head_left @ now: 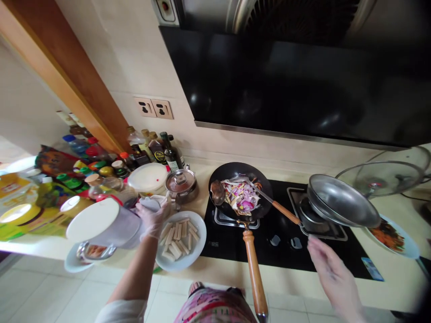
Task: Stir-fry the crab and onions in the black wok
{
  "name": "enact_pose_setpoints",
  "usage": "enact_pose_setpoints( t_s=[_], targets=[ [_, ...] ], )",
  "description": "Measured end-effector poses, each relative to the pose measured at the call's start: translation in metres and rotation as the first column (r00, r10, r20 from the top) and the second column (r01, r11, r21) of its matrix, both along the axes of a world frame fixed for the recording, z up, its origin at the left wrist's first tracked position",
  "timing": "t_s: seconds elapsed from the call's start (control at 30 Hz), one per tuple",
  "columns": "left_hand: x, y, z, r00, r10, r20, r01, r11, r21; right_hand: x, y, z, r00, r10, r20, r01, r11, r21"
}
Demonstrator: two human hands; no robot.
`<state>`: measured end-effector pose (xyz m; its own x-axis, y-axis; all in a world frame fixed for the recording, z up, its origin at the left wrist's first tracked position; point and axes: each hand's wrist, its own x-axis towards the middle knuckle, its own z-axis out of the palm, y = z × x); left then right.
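My left hand (154,217), in a thin see-through glove, is curled at a small pale round thing whose kind I cannot make out, among the jars. Beside it stands a large white-topped container (97,222). A white plate (198,258) of pale cut sticks (180,237) lies just right of that wrist. My right hand (332,273), blurred, hovers over the cooktop's front edge with fingers stretched out and nothing visible in them. A black wok (218,175) on the left burner contains sliced purple onion and other pieces (240,195); a wooden-handled spatula or ladle (279,211) rests in it.
A steel pan (343,202) sits tilted over the right burner, with a glass lid (384,177) behind it. A plate of shredded orange food (387,235) is at far right. Bottles (164,150) and a lidded steel pot (182,184) crowd the left. The wok's handle (254,273) juts toward me.
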<state>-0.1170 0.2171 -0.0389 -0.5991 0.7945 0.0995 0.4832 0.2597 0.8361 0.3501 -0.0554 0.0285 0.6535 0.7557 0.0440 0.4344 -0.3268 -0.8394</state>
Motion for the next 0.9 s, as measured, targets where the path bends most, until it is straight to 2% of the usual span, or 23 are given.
enact_pose_setpoints(
  t_s=[0.07,0.13,0.2,0.23,0.27,0.3,0.33,0.4,0.47,0.5,0.53,0.57,0.6,0.63,0.67,0.7,0.77,0.9],
  targets=[
    [0.007,-0.017,0.005,1.000,-0.011,0.022,0.012,1.000,-0.023,0.021,0.031,0.005,0.948,0.124,0.292,-0.115,0.992,-0.049],
    [0.028,-0.048,0.009,0.998,-0.052,0.033,0.052,0.999,-0.002,0.037,0.065,0.004,0.807,0.274,0.524,-0.243,0.961,-0.129],
    [0.064,-0.092,0.012,0.987,-0.135,0.086,0.134,0.991,0.027,0.045,0.095,-0.002,0.661,0.411,0.628,-0.353,0.908,-0.224],
    [0.087,-0.117,0.013,0.966,-0.205,0.157,0.201,0.979,0.040,0.046,0.107,-0.006,0.619,0.468,0.631,-0.385,0.881,-0.276],
    [0.112,-0.142,0.014,0.861,-0.346,0.372,0.351,0.935,0.056,0.045,0.117,-0.011,0.606,0.510,0.611,-0.398,0.859,-0.322],
    [0.138,-0.165,0.016,0.700,-0.437,0.565,0.496,0.867,0.057,0.043,0.125,-0.015,0.613,0.537,0.580,-0.401,0.843,-0.358],
    [0.163,-0.186,0.018,0.531,-0.454,0.715,0.608,0.792,0.051,0.040,0.129,-0.019,0.631,0.548,0.550,-0.397,0.836,-0.378],
    [0.208,-0.218,0.023,0.286,-0.351,0.892,0.722,0.690,0.040,0.034,0.130,-0.021,0.655,0.543,0.525,-0.392,0.839,-0.377],
    [0.239,-0.236,0.028,0.120,-0.148,0.982,0.713,0.701,0.019,0.027,0.124,-0.015,0.698,0.541,0.470,-0.432,0.841,-0.326],
    [0.249,-0.241,0.030,0.069,-0.076,0.995,0.692,0.722,0.007,0.024,0.119,-0.010,0.759,0.542,0.361,-0.467,0.839,-0.278],
    [0.255,-0.243,0.031,0.046,-0.029,0.999,0.666,0.746,-0.010,0.021,0.114,-0.004,0.820,0.544,0.177,-0.507,0.834,-0.217],
    [0.259,-0.244,0.032,0.054,-0.011,0.998,0.643,0.766,-0.026,0.017,0.110,0.003,0.840,0.539,-0.065,-0.542,0.828,-0.143],
    [0.260,-0.244,0.031,0.089,-0.009,0.996,0.623,0.780,-0.049,0.013,0.107,0.010,0.794,0.518,-0.318,-0.563,0.824,-0.063],
    [0.259,-0.243,0.029,0.139,-0.014,0.990,0.614,0.786,-0.075,0.009,0.105,0.016,0.699,0.486,-0.525,-0.569,0.823,0.005],
    [0.256,-0.242,0.027,0.194,-0.023,0.981,0.611,0.785,-0.103,0.006,0.103,0.020,0.602,0.457,-0.655,-0.568,0.821,0.051],
    [0.251,-0.239,0.024,0.247,-0.037,0.968,0.614,0.779,-0.127,0.003,0.103,0.023,0.529,0.432,-0.730,-0.563,0.823,0.078],
    [0.238,-0.234,0.020,0.330,-0.080,0.941,0.634,0.757,-0.158,-0.002,0.102,0.025,0.476,0.398,-0.784,-0.545,0.833,0.092],
    [0.210,-0.223,0.023,0.419,-0.130,0.899,0.657,0.727,-0.201,-0.006,0.095,0.033,0.518,0.426,-0.742,-0.535,0.838,0.108]
  ],
)
